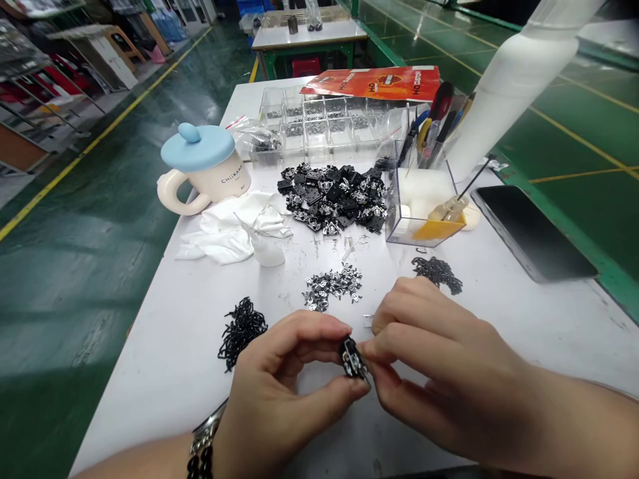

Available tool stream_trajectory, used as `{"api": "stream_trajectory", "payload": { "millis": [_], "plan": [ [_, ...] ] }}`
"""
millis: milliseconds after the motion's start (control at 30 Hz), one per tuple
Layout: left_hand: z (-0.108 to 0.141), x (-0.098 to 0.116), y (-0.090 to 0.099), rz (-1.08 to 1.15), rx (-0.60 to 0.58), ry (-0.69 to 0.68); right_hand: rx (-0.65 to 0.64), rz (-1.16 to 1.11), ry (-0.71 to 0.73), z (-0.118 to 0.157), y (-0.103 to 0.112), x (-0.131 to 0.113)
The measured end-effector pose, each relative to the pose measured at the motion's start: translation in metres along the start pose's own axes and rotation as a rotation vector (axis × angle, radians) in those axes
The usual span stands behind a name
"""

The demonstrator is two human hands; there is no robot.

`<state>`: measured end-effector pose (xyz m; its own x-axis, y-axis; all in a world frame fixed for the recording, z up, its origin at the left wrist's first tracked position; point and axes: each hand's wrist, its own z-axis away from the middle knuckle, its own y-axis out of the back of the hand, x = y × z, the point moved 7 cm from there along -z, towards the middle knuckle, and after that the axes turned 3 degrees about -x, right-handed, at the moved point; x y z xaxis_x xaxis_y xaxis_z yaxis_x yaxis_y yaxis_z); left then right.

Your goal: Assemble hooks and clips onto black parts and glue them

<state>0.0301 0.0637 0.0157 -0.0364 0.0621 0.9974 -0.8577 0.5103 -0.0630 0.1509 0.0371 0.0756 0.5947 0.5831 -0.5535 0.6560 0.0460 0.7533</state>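
My left hand pinches a small black and metal part between thumb and forefinger. My right hand has thumb and forefinger pressed together at the right side of that part; whatever they may pinch is too small to make out. Just beyond my hands lies a pile of small silver metal pieces. A heap of black and metal assemblies sits farther back. Thin black pieces form one pile left of my left hand and another beyond my right hand.
A lidded mug, white cloth and small white bottle stand left. Behind are a clear compartment tray and an orange packet. On the right are a clear tool box, large white bottle and phone.
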Motion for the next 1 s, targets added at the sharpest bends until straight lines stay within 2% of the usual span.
{"api": "stream_trajectory", "payload": {
  "millis": [133, 200, 400, 533, 700, 1000],
  "plan": [
    [-0.001, 0.0, 0.0, -0.029, -0.012, -0.019, -0.011, -0.003, -0.009, 0.0, -0.001, 0.002],
    [-0.002, 0.0, -0.001, 0.006, -0.012, -0.012, 0.006, -0.123, -0.072, 0.0, 0.001, 0.007],
    [-0.005, -0.005, 0.0, 0.207, 0.032, 0.086, -0.088, -0.65, -0.489, 0.005, -0.01, 0.036],
    [-0.006, -0.006, 0.0, 0.263, 0.034, 0.113, -0.151, -0.867, -0.658, 0.009, -0.024, 0.046],
    [-0.006, -0.008, 0.001, 0.293, 0.035, 0.14, -0.208, -1.168, -0.754, 0.013, -0.041, 0.05],
    [-0.004, -0.01, 0.0, 0.33, 0.029, 0.165, -0.199, -1.364, -0.811, 0.016, -0.05, 0.051]
  ]
}}
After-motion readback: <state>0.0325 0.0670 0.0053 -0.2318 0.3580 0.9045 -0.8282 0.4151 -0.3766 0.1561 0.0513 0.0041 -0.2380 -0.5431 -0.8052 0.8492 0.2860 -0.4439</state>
